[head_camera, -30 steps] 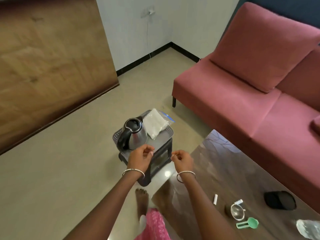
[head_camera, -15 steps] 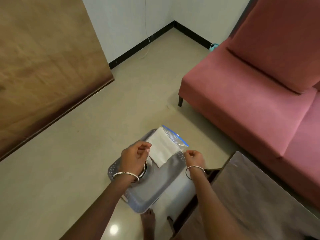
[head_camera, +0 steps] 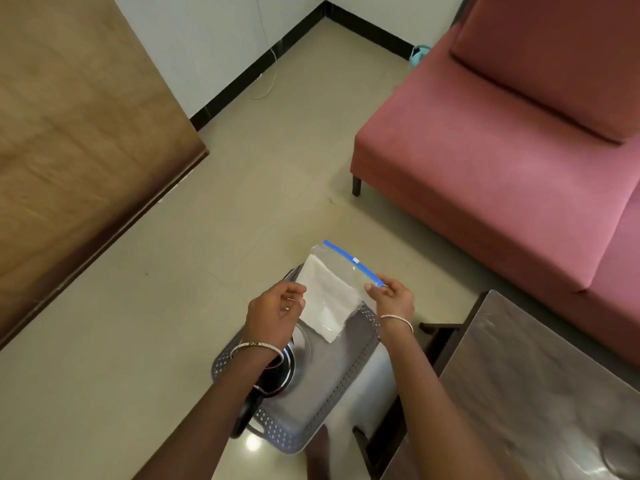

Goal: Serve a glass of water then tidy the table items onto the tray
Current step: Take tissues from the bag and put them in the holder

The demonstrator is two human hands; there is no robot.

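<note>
A grey perforated tray (head_camera: pixel 322 407) stands low beside the table. On it lies a clear zip bag (head_camera: pixel 343 268) with a blue seal strip, holding folded white tissues (head_camera: pixel 327 299). My right hand (head_camera: pixel 393 297) pinches the bag's near corner at the blue strip. My left hand (head_camera: pixel 273 315) hovers with curled fingers at the bag's left edge, over the steel kettle (head_camera: pixel 291 362), which my forearm mostly hides. I cannot tell whether the left fingers touch the bag.
The dark wooden table (head_camera: pixel 540 393) fills the lower right. A red sofa (head_camera: pixel 502 140) stands behind it. A brown wooden panel (head_camera: pixel 76 133) leans at the left. Beige floor (head_camera: pixel 242 202) lies beyond the tray. My bare foot (head_camera: pixel 317 452) shows under the tray's near end.
The view has closed in on the tray. My right hand has taken hold of the bag's blue-strip corner, and my left hand has moved to the bag's left edge.
</note>
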